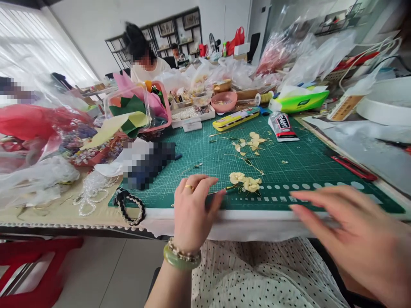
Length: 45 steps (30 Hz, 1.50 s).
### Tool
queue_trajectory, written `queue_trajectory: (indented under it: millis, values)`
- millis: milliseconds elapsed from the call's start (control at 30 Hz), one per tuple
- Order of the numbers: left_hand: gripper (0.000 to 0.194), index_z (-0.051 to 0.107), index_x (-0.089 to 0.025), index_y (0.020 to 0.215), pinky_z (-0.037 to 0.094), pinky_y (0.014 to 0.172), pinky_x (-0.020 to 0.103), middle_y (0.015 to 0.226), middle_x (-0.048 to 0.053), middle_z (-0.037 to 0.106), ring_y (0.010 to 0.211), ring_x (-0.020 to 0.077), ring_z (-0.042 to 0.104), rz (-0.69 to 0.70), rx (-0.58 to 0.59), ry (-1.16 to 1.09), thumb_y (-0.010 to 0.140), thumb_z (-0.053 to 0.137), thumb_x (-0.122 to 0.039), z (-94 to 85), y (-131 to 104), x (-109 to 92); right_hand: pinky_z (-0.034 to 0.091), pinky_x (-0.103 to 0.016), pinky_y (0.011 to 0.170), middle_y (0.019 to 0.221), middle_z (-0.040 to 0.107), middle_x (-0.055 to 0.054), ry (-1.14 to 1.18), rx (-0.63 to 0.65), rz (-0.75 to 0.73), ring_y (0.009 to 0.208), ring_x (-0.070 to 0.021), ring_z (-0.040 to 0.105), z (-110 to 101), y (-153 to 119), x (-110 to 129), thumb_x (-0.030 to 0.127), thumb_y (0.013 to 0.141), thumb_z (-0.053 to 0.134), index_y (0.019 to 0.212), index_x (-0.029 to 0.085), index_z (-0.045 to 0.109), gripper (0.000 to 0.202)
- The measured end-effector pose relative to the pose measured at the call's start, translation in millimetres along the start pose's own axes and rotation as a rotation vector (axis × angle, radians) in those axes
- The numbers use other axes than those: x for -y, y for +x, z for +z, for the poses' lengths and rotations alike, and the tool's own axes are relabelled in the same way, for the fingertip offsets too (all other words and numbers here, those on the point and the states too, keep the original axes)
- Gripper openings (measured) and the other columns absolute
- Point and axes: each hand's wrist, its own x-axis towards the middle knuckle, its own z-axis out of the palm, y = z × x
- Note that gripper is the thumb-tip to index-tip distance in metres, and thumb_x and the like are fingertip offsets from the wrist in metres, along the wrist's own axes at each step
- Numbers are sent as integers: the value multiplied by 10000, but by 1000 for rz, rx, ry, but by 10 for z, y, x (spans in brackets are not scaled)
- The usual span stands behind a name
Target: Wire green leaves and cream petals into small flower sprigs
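The cutting mat lies mostly bare along its right half and near edge. Cream flowers sit near its front edge, petal scraps mid-mat, a glue tube and yellow case at its far edge, and a red knife at its right edge.

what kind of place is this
Likely a handicraft workshop for small ornaments: a green cutting mat with pale fabric flowers, a tube of glue, and trays of beads on a cluttered worktable.
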Motion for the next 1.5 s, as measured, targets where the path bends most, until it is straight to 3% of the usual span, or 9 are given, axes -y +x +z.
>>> queue_trajectory:
  millis: [133, 267, 633, 800, 933, 1133, 1300, 1400, 1500]
  values:
    - [41, 731, -251, 956, 426, 809, 429, 954, 43, 749, 883, 269, 645, -15, 128, 151, 956, 698, -275, 131, 67, 119, 471, -291, 474, 926, 651, -54, -18, 32, -135, 642, -162, 666, 265, 360, 327, 386, 1105, 458, 1164, 153, 690, 334]
    - [139, 702, -237, 898, 384, 816, 424, 898, 21, 732, 857, 248, 649, -19, 192, 134, 1009, 621, -252, 141, 44, 114, 439, -281, 434, 908, 652, -46, -10, 49, -125, 628, -155, 657, 401, 445, 276, 383, 1101, 466, 1147, 178, 730, 337]
    - [153, 664, -215, 881, 372, 816, 426, 881, 19, 709, 845, 248, 655, -14, 174, 98, 1019, 599, -224, 161, 45, 123, 483, -283, 509, 918, 673, -51, 20, -5, -73, 699, -168, 680, 415, 484, 290, 309, 1076, 545, 1084, 189, 713, 207]
    - [165, 661, -206, 874, 368, 800, 417, 874, 22, 701, 843, 245, 655, -8, 176, 91, 1022, 588, -205, 153, 36, 119, 467, -278, 556, 791, 668, -25, -16, -89, -227, 639, -139, 645, 371, 430, 376, 198, 964, 740, 934, 160, 685, 73]
    - [184, 651, -214, 866, 371, 805, 417, 873, 21, 703, 839, 239, 647, -20, 176, 93, 1031, 572, -226, 147, 32, 114, 425, -286, 503, 708, 680, -6, -70, -83, -300, 564, -131, 608, 390, 426, 432, 69, 946, 715, 940, 129, 743, 67]
    - [187, 647, -220, 864, 361, 817, 415, 874, 24, 699, 851, 240, 646, -30, 192, 100, 1034, 569, -231, 149, 38, 115, 388, -314, 469, 640, 666, -8, -69, -79, -359, 518, -140, 600, 399, 414, 495, 62, 1010, 603, 910, 109, 756, 189]
    - [156, 676, -211, 873, 353, 830, 409, 872, 17, 702, 850, 238, 643, -48, 178, 84, 1012, 608, -193, 149, 39, 105, 453, -282, 570, 760, 708, -13, -49, -78, -143, 623, -132, 652, 236, 427, 359, 217, 1047, 618, 977, 143, 727, 149]
    - [150, 695, -210, 875, 357, 838, 414, 877, 20, 704, 860, 245, 645, -66, 164, 96, 1004, 621, -191, 147, 33, 92, 418, -331, 511, 848, 717, -56, -171, -48, 54, 609, -189, 635, 159, 499, 130, 425, 1092, 472, 937, 177, 749, 403]
    - [150, 713, -214, 883, 359, 845, 426, 881, 24, 711, 859, 254, 642, -71, 142, 112, 1003, 624, -201, 144, 28, 83, 398, -348, 489, 880, 704, -74, -187, 62, 95, 561, -205, 598, 240, 619, -60, 431, 1090, 383, 891, 188, 766, 494]
